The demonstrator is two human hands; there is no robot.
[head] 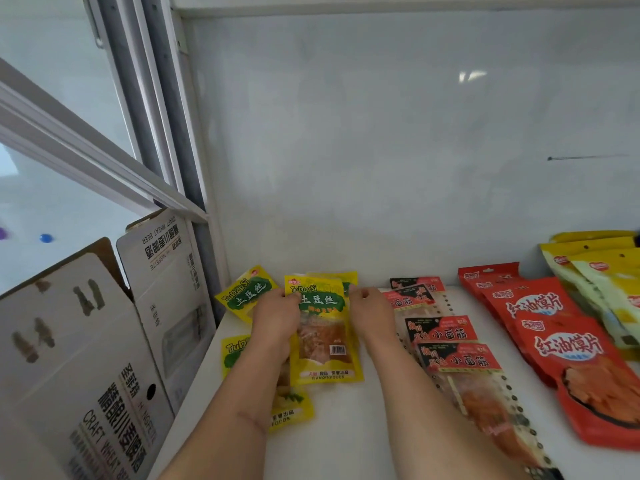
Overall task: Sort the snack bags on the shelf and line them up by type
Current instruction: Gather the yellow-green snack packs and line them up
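A yellow potato-shred bag (323, 336) lies on the white shelf (374, 417), held at its upper corners by both hands. My left hand (275, 318) pinches its left edge; my right hand (369, 308) pinches its right edge. Another bag of the same kind peeks out behind its top (341, 277). More yellow bags lie around it: one tilted at the back left (244, 292), another under my left forearm (233, 353).
To the right runs a row of black-and-red gluten-strip bags (446, 336), then red chip bags (561, 341), then yellow bags (602, 282) at the far right. Open cardboard beer boxes (104, 358) stand left of the shelf. The white back wall (381, 150) is close behind.
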